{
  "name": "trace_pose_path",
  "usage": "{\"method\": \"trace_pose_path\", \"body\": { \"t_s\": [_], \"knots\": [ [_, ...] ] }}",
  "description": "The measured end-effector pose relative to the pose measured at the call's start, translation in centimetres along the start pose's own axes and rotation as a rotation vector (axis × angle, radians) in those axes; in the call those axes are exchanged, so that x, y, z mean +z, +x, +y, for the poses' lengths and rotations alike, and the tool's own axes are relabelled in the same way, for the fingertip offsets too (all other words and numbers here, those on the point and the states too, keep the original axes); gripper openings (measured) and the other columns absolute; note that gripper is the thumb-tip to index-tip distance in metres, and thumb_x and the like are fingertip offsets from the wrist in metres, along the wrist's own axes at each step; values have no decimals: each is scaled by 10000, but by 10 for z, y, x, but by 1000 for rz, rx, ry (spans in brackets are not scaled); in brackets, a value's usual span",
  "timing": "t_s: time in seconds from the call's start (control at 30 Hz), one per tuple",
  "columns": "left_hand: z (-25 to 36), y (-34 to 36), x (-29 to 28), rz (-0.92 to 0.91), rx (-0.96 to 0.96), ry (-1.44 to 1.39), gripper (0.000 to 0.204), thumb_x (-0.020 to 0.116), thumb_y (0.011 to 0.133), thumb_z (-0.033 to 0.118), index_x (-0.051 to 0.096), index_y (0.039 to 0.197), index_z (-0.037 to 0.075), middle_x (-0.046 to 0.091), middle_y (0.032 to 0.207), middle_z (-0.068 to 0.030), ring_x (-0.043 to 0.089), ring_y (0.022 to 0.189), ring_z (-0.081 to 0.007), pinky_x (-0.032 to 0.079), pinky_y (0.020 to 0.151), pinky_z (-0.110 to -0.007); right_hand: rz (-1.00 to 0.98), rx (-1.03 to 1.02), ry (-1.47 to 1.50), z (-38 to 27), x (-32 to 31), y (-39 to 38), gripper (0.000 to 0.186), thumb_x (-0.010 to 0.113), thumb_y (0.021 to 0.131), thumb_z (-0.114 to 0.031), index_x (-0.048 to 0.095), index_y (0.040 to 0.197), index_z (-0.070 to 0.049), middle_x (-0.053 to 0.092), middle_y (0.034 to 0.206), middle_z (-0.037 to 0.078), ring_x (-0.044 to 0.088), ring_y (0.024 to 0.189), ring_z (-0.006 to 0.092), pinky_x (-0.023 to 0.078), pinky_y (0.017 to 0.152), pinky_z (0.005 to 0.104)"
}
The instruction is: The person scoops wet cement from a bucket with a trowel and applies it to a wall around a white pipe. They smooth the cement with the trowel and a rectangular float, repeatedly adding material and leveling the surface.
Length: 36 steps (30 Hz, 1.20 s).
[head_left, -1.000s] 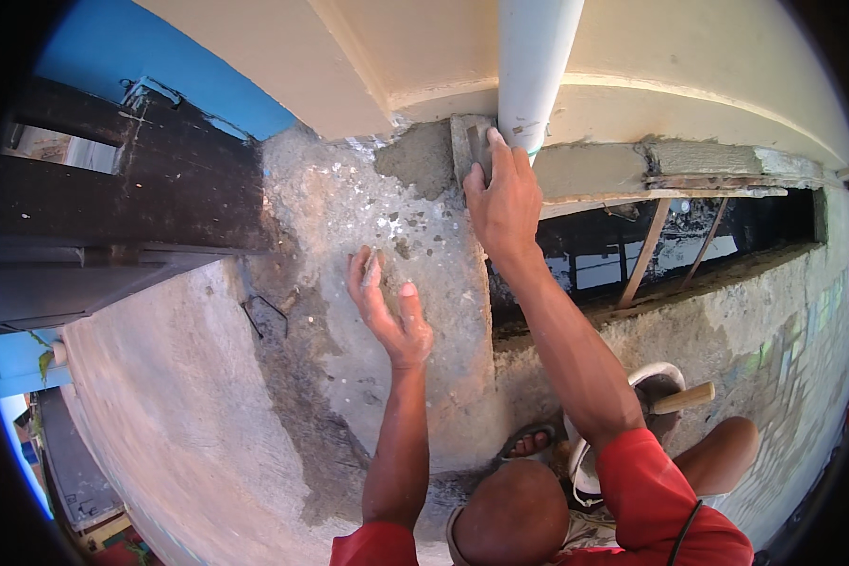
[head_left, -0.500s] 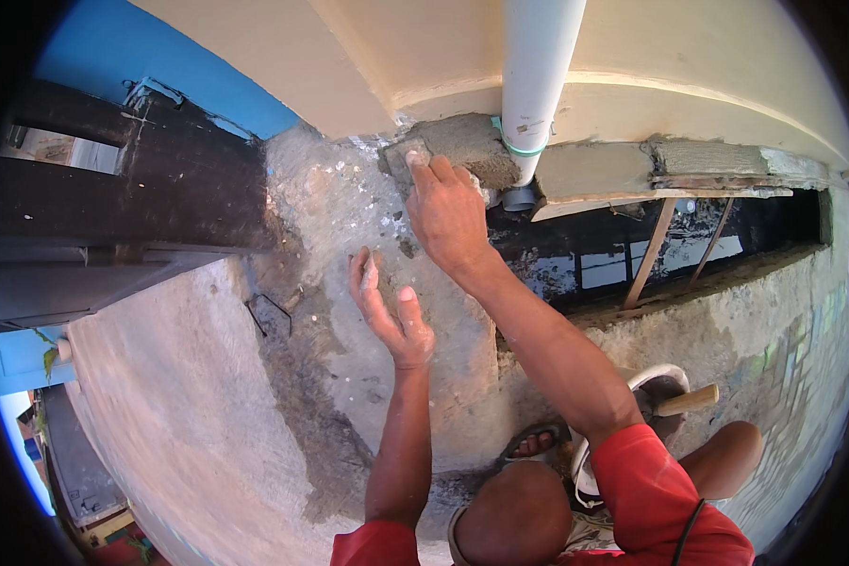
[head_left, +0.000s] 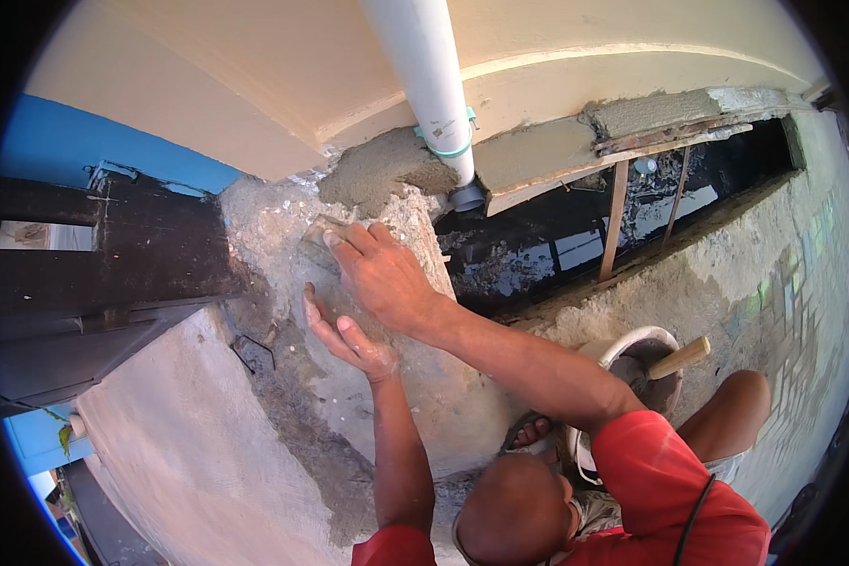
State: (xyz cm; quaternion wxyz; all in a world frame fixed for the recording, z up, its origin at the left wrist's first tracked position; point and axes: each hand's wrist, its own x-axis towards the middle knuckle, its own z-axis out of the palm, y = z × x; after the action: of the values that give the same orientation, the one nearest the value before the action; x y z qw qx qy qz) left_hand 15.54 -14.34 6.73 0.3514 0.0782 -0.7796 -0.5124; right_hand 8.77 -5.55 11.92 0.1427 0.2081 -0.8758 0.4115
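Observation:
My right hand (head_left: 387, 274) grips a flat grey hand float (head_left: 316, 235) and holds it on the rough concrete ledge (head_left: 349, 396), just below a patch of wet grey mortar (head_left: 377, 170). Some of the float is covered by my fingers. My left hand (head_left: 349, 344), dusted with cement, is just below the right one with curved fingers apart and nothing clearly in it. A white vertical pipe (head_left: 415, 57) with a green band ends in a dark fitting (head_left: 467, 198) beside the mortar.
A long dark opening (head_left: 538, 264) with wooden sticks (head_left: 618, 222) runs to the right. A bucket (head_left: 665, 387) with a wooden-handled tool (head_left: 679, 359) stands by my right knee and sandalled foot (head_left: 528, 434). A dark panel (head_left: 104, 274) and blue wall (head_left: 85, 141) are at left.
My right hand has moved with the float from beside the pipe down and leftward, close above my left hand. The view has turned, shifting the pipe and opening in the picture.

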Motion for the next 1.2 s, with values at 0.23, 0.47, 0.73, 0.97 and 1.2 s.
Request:
{"method": "trace_pose_path", "body": {
  "t_s": [0.23, 0.47, 0.73, 0.97, 1.2],
  "knots": [
    [-3, 0, -4, -6, -19, 15, 574, 414, 999, 384, 391, 1377, -47, 418, 1446, -181, 361, 1367, -311, 203, 1175, -461, 432, 1114, 1197, 50, -51, -46, 350, 569, 934, -47, 562, 1273, 39, 669, 967, 117, 654, 743, 152, 577, 600, 298],
    [-8, -1, 3, -66, 20, 49, 549, 425, 994, 344, 394, 1367, -58, 427, 1453, -205, 362, 1371, -320, 194, 1175, -466, 295, 1063, 974, 85, -40, -32, 297, 588, 941, -74, 599, 1228, 2, 675, 1000, 60, 651, 780, 138, 554, 646, 295],
    [-5, 1, -7, -85, 34, 69, 525, 430, 1004, 306, 389, 1381, -58, 432, 1448, -202, 369, 1361, -322, 196, 1171, -455, 477, 1159, 1503, 35, -104, -89, 275, 482, 980, -57, 580, 1228, 12, 673, 1023, 77, 659, 819, 128, 565, 701, 303],
    [70, -54, 4, -284, 175, -48, 538, 491, 1000, 301, 379, 1382, -60, 415, 1452, -204, 373, 1369, -314, 267, 1148, -456, 533, 973, 1234, 32, -235, -148, 296, 492, 976, -76, 598, 1226, 40, 687, 1034, 82, 661, 856, 115, 544, 740, 251],
    [121, -180, 15, -1114, -837, -347, 770, 616, 965, 329, 221, 1490, -71, 435, 1416, -271, 505, 1250, -303, 409, 1054, -418, 632, 835, 1010, 24, -338, -205, 342, 529, 963, -91, 581, 1262, 67, 688, 1103, 126, 670, 901, 129, 545, 787, 251]
  ]
}}
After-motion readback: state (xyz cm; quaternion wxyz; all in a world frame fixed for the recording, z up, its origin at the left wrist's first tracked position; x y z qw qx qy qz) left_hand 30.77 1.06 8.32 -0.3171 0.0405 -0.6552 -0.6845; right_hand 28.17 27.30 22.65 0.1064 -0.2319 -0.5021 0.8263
